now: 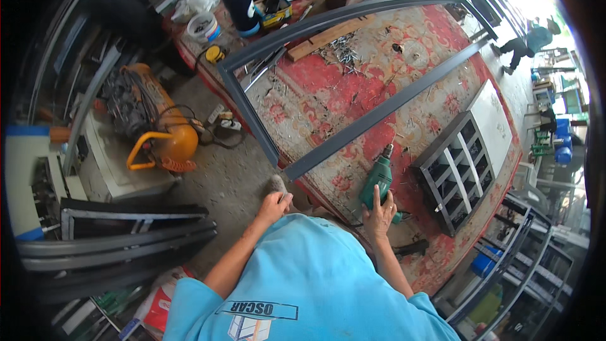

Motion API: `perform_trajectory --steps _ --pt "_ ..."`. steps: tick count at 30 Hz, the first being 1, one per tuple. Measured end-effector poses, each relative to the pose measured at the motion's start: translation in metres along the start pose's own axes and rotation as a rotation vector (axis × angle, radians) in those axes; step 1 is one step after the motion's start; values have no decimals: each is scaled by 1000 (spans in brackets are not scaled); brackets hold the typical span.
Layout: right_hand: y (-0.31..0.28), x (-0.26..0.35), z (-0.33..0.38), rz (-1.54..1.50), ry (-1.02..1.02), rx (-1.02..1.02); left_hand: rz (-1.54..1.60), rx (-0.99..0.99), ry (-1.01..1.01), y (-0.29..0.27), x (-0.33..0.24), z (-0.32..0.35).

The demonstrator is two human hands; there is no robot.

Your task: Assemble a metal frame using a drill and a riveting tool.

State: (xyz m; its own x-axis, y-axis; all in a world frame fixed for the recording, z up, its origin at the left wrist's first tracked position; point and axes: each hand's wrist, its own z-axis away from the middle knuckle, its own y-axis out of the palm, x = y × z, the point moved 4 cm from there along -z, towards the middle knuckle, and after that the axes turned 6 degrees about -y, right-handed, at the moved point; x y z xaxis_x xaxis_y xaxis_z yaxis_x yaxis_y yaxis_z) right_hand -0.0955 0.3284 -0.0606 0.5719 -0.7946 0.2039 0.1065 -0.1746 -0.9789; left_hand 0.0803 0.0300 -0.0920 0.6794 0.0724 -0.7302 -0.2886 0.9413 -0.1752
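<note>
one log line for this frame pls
right hand: grips green drill | left hand: rests on table edge | grey metal frame: flat on red patterned cover

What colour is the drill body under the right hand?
Green, with a dark chuck at its tip. The drill lies on the red patterned carpet under the right hand; head view shows it.

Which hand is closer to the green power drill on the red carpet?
Right. The right hand rests on the green power drill, gripping its handle. The left hand sits apart, at the table's edge to the drill's left.
</note>
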Motion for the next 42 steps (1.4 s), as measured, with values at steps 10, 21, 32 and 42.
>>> perform_trajectory --steps 10,21,32,42 --pt "-43 21 -109 -388 -45 -264 -88 -150 34 -27 -2 15" --pt "-93 65 -173 -713 -164 -133 107 71 -61 -3 -33 -11" --pt "-70 -159 98 -72 968 501 213 94 63 16 -151 -103" --pt "26 -179 251 -461 1194 -372 -384 -301 468 5 -190 -279"
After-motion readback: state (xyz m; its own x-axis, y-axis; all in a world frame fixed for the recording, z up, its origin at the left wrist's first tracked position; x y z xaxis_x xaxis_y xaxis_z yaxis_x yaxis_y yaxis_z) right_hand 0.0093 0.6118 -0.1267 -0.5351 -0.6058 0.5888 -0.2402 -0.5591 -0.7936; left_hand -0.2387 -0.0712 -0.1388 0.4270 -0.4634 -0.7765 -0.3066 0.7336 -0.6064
